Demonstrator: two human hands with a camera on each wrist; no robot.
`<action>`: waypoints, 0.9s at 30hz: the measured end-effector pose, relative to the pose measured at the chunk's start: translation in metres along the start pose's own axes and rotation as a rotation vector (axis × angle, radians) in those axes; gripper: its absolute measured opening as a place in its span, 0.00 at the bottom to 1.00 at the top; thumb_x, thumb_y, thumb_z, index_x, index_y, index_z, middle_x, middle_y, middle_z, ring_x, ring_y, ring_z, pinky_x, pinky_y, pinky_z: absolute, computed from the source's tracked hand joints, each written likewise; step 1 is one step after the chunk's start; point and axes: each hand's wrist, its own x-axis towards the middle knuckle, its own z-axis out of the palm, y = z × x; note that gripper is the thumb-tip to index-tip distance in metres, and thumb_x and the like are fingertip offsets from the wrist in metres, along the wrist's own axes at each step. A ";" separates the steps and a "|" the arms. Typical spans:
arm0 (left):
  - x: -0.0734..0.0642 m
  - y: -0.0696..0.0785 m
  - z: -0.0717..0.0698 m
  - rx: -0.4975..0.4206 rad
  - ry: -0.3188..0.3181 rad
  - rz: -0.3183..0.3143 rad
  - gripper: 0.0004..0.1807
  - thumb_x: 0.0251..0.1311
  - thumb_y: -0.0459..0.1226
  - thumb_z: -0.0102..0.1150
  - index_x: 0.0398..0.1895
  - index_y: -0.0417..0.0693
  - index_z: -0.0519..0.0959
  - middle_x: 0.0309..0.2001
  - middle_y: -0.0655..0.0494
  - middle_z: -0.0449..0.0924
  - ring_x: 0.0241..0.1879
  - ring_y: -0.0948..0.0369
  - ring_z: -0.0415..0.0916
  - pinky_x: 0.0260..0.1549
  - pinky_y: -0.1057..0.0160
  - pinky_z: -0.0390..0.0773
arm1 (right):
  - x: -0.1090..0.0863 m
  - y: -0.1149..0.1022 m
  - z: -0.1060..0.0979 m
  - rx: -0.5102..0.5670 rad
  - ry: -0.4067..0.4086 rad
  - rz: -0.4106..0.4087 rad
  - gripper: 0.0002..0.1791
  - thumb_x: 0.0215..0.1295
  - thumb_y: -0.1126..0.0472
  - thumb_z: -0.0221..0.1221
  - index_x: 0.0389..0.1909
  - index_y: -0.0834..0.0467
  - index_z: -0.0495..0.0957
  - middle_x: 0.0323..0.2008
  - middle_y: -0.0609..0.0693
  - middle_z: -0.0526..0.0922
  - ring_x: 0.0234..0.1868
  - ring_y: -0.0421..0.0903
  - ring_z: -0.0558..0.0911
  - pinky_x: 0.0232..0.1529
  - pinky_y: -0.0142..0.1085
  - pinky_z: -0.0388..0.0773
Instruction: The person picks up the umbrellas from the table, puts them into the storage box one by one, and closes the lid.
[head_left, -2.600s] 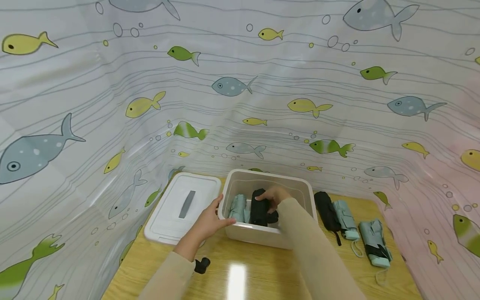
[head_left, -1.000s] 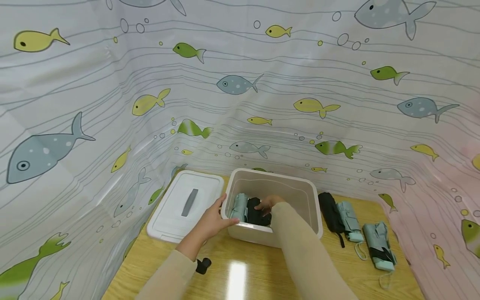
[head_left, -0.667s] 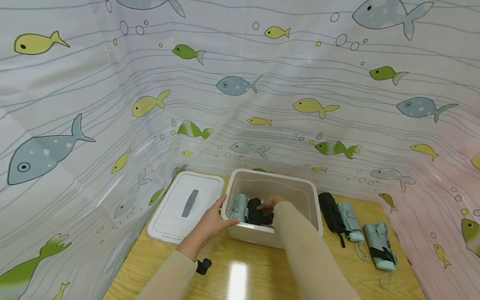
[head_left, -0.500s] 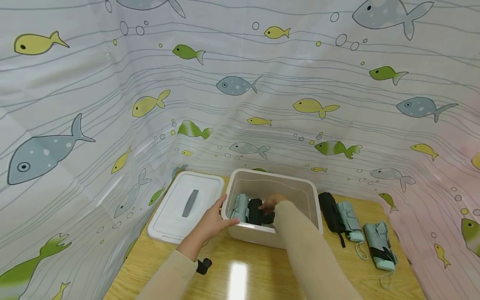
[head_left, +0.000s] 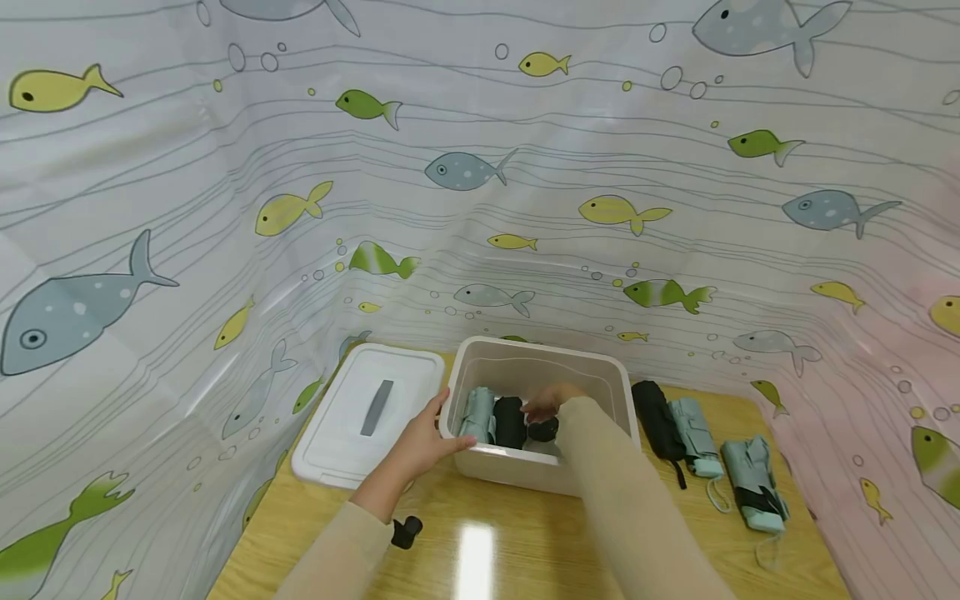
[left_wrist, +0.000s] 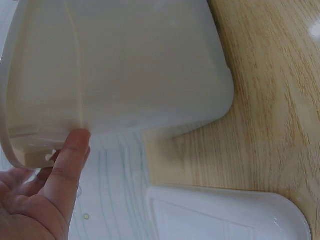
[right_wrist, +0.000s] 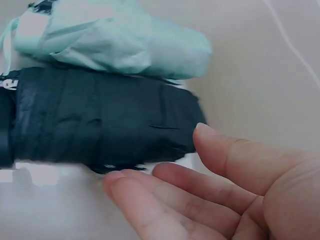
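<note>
A pale plastic storage box [head_left: 525, 471] stands on the table. My left hand [head_left: 420, 446] holds its front left corner, thumb along the front rim; in the left wrist view a finger presses the outer wall. Inside the box, a mint-green folded umbrella [head_left: 477, 415] lies by the left wall. Right beside it lies a black folded umbrella [head_left: 511, 422], also seen as a black sleeve [right_wrist: 105, 117] in the right wrist view. My right hand [head_left: 551, 400] is inside the box at that umbrella's right side, fingers loosely extended, thumb by its end. Whether the fingertips touch it, I cannot tell.
Left of the box lies its white lid [head_left: 341, 450] with a grey handle [head_left: 377, 408]. On the right are another black folded umbrella [head_left: 657, 417], a green one [head_left: 693, 435] and a second green one [head_left: 753, 483]. A fish-patterned curtain [head_left: 555, 275] surrounds the table [head_left: 420, 575].
The black umbrella, held in my right hand earlier, lies lower in the box against the green one. My right hand has let go and shifted slightly right. The left hand keeps its place.
</note>
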 end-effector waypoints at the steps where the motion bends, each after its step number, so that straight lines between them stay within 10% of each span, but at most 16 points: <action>1: 0.000 0.000 0.000 -0.003 0.001 0.000 0.63 0.47 0.59 0.75 0.81 0.51 0.49 0.75 0.44 0.59 0.66 0.43 0.67 0.58 0.42 0.73 | -0.039 -0.026 0.009 0.009 0.036 0.013 0.19 0.70 0.53 0.63 0.48 0.65 0.82 0.40 0.56 0.87 0.35 0.44 0.86 0.42 0.36 0.82; 5: -0.001 -0.001 0.003 -0.009 0.002 0.007 0.64 0.47 0.60 0.76 0.81 0.50 0.49 0.75 0.44 0.59 0.66 0.43 0.68 0.57 0.43 0.74 | -0.181 -0.115 0.036 0.097 0.115 0.062 0.14 0.75 0.63 0.55 0.47 0.72 0.79 0.39 0.62 0.86 0.27 0.42 0.84 0.35 0.31 0.82; 8: -0.001 -0.002 0.003 -0.001 0.000 0.014 0.64 0.47 0.60 0.76 0.81 0.49 0.49 0.75 0.43 0.59 0.65 0.43 0.69 0.56 0.44 0.75 | -0.232 -0.146 0.038 0.220 0.096 0.066 0.14 0.74 0.63 0.55 0.45 0.73 0.79 0.41 0.67 0.86 0.26 0.42 0.85 0.30 0.28 0.80; 27: -0.003 0.000 0.003 -0.049 0.000 0.022 0.63 0.48 0.57 0.76 0.81 0.50 0.48 0.74 0.43 0.60 0.65 0.44 0.69 0.54 0.47 0.77 | -0.327 -0.167 0.014 0.038 0.302 -0.171 0.20 0.74 0.52 0.58 0.44 0.70 0.78 0.38 0.63 0.86 0.38 0.55 0.87 0.41 0.44 0.85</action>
